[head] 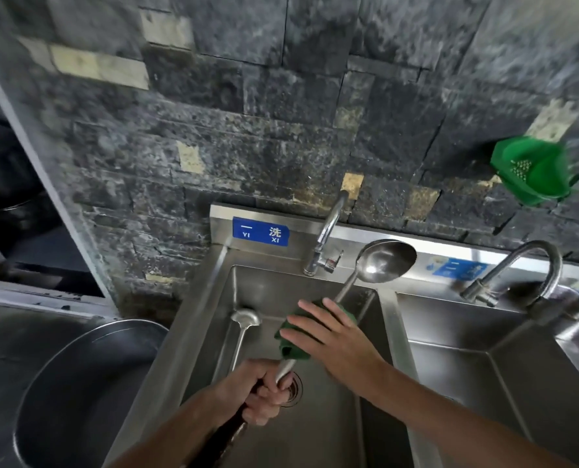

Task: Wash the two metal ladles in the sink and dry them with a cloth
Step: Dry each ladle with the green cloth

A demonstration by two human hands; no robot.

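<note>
Our left hand (257,393) grips a ladle (379,261) pointing toward one o'clock; our right hand (332,336), fingers straight, presses a green cloth (290,336) around its shaft.

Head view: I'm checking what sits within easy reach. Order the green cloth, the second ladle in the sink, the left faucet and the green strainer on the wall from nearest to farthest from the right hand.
From the right hand:
1. Green cloth, under its fingers.
2. Second ladle, lying to its left in the basin.
3. Left faucet, behind the basin.
4. Green strainer, up on the wall at right.
</note>
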